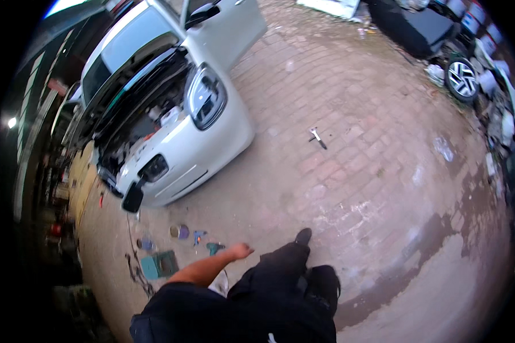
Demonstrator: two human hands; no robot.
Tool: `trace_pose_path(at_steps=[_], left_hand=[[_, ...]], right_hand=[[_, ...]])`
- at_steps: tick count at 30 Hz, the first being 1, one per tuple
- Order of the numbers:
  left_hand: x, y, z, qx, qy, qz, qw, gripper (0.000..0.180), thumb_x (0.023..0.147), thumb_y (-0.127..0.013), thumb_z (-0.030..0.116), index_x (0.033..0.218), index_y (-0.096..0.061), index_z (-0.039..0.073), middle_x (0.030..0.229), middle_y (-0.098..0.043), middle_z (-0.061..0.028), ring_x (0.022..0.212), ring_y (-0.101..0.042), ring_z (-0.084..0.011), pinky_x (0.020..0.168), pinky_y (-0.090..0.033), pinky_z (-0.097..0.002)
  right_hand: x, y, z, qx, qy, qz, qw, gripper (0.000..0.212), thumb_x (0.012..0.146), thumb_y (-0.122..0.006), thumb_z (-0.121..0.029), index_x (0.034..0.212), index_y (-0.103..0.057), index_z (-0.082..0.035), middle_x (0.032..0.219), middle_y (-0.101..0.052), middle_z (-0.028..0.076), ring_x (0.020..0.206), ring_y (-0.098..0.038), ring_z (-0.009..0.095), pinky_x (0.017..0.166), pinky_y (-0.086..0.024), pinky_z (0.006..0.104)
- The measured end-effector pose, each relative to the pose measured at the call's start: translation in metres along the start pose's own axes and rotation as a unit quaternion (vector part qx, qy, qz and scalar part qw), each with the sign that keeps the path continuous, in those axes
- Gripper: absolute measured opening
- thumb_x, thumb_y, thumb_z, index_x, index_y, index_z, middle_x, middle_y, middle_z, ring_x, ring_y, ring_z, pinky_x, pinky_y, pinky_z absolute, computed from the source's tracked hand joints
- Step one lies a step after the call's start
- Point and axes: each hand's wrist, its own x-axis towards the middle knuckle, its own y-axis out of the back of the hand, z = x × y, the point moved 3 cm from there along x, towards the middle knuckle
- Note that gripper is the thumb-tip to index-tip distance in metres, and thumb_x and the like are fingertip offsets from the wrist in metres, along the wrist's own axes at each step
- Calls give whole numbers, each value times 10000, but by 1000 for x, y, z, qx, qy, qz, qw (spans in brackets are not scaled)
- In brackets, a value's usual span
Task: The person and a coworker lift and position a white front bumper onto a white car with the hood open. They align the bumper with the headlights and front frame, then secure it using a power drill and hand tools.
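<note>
My left hand [241, 250] hangs low at my left side, its fingers curled into a loose fist with nothing visible in them. My right hand is out of sight. Nearest to the left hand, on the ground, lies a green power drill [214, 248]. Beside it are a blue gun-shaped tool [198, 236] and a round tin [179, 231]. A teal box [152, 266] stands farther left. Out on the bricks ahead lies a metal hand tool with a dark handle [319, 139], apart from me.
A pale car [226, 128] stands ahead on the left with its hood up and one door open. Brick paving [349, 166] stretches ahead and right, with a damp patch [418, 263]. At the far right are a wheel [462, 79], a dark seat [412, 31] and piled parts.
</note>
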Motion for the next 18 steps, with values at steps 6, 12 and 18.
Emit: trace_pose_path(at_steps=[6,12,18], left_hand=[[-26,111,227,-212,-62,101,970,481,976,-597,465,1129,-726,28,1109,-714,-203,1046,-669,-351,924,-512,-440],[-86,45,276,-394,41,220,891,432,988,-600,424,1066,-734,21,940,-708,-132,896,-657,-233,808,-516,-390],[-273,-207,327,-432,236,-7,871,602,973,-515,627,836,-707,74,724,-658,-108,647,-620,-250,614,-499,-407]], right_hand=[[55,87,-57,-13,8,-33,999,329,1016,-562,-308,1160,-585,-13,891,-654,112,799,-648,232,674,-534,361],[156,237,-136,-21,62,-84,994,295,1021,-556,-270,1168,-570,-14,893,-644,100,781,-638,210,655,-532,348],[265,361,-266,-125,206,-43,969,227,1032,-551,-267,1109,-578,-54,916,-655,88,759,-652,202,564,-500,333]])
